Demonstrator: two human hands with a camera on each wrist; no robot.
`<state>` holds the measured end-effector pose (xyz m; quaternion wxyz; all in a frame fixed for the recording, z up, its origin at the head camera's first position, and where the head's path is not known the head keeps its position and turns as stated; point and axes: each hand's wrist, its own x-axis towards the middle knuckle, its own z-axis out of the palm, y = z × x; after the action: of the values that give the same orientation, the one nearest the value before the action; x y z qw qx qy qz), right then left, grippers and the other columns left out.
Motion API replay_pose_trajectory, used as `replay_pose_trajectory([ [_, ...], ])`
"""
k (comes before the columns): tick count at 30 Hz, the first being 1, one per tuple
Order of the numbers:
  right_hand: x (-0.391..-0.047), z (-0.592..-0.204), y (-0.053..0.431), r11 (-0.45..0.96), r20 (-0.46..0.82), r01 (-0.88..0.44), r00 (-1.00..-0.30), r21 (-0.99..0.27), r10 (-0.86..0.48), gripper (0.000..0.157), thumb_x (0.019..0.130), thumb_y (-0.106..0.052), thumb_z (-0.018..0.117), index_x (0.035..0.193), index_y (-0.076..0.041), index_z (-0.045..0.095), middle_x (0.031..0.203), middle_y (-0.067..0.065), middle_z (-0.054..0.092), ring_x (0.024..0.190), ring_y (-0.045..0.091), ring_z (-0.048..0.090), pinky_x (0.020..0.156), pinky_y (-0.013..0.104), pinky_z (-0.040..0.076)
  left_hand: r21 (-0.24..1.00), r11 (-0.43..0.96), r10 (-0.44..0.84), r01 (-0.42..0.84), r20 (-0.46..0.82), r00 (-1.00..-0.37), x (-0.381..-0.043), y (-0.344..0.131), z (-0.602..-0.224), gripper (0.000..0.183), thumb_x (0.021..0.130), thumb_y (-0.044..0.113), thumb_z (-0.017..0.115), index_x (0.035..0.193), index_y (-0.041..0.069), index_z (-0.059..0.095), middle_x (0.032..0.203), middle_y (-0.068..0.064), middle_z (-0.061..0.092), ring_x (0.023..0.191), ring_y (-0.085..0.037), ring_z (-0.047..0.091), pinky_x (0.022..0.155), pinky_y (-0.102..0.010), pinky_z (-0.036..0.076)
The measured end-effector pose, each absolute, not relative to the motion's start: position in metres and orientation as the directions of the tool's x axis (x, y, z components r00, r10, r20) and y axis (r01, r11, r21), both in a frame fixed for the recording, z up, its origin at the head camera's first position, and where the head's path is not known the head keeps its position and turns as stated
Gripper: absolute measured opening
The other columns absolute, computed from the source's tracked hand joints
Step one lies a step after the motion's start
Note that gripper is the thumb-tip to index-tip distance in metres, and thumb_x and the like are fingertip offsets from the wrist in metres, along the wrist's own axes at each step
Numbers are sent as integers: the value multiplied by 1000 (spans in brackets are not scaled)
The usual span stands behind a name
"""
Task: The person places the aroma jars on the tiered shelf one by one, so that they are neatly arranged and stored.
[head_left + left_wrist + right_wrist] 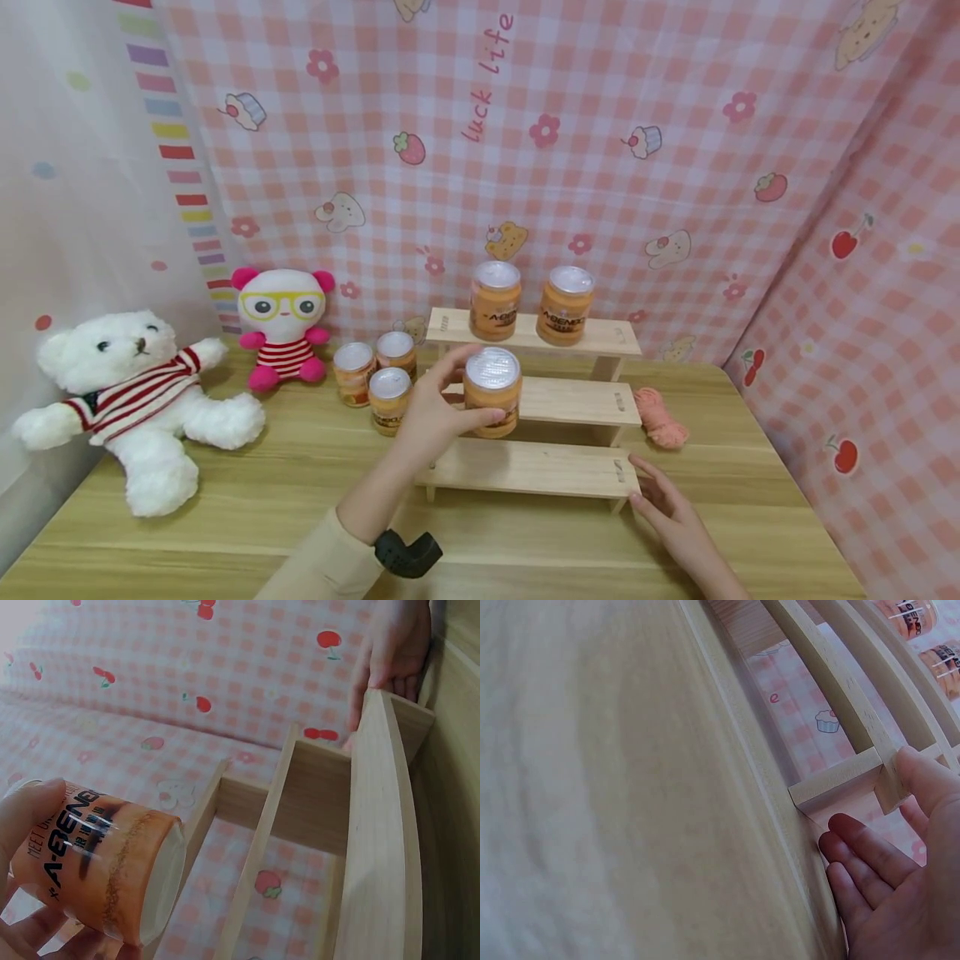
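Observation:
My left hand (442, 408) grips an orange can (492, 400) with a silver lid, fingers and thumb round its side. The can is held in front of the three-step wooden shelf (555, 467), above its bottom step. In the left wrist view the gripped can (97, 862) appears tilted, dark lettering showing. My right hand (678, 521) holds the right end of the bottom step. Thumb and index finger lie at that corner in the right wrist view, while the other fingers (870, 862) are loosely bent below. Two like cans, one left (495, 302) and one right (566, 306), stand upright on the top step.
Three similar cans (390, 400) stand on the table (300, 517) left of the shelf. Farther left sit a pink-and-white plush toy (283, 329) and a white teddy bear (142, 400). A skein of pink yarn (660, 418) lies right of the shelf. Behind hangs a checked curtain (600, 192).

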<state>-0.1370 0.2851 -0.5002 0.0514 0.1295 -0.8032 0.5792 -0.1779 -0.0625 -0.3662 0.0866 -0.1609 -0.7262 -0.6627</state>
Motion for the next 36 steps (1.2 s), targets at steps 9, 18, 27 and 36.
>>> replay_pose_trajectory([
  [9, -138, -499, 285, 305, 235, -269, -961, -914, -145, 46, 95, -2, 56, 139, 2, 42, 115, 7, 61, 102, 3, 57, 80, 19, 49, 922, 64, 177, 382, 366, -913, -191, -32, -363, 76, 68, 11, 88, 135, 19, 54, 120, -2, 57, 104, -22, 53, 82, -44, 49],
  [18, -138, -500, 284, 289, 228, -264, -961, -920, -154, 47, 96, -2, 56, 140, 3, 41, 118, 23, 57, 103, 3, 57, 81, 18, 48, 928, 42, 200, 371, 356, -913, -205, -3, -359, 77, 67, 9, 88, 136, 16, 52, 119, -3, 55, 105, -25, 53, 82, -41, 51],
  [27, -138, -501, 285, 276, 226, -265, -960, -924, -166, 47, 96, -2, 54, 141, 3, 39, 120, 30, 54, 103, 3, 57, 82, 18, 48, 914, 87, 201, 397, 374, -905, -218, 16, -363, 77, 67, 9, 88, 135, 19, 53, 117, -3, 54, 101, -21, 56, 79, -33, 52],
  [36, -138, -501, 285, 277, 233, -274, -957, -921, -172, 48, 96, -1, 55, 141, 4, 39, 119, 27, 55, 103, 3, 57, 82, 18, 48, 912, 122, 187, 391, 366, -912, -226, 28, -373, 76, 67, 12, 88, 134, 19, 53, 119, -2, 54, 103, -20, 56, 83, -33, 50],
])
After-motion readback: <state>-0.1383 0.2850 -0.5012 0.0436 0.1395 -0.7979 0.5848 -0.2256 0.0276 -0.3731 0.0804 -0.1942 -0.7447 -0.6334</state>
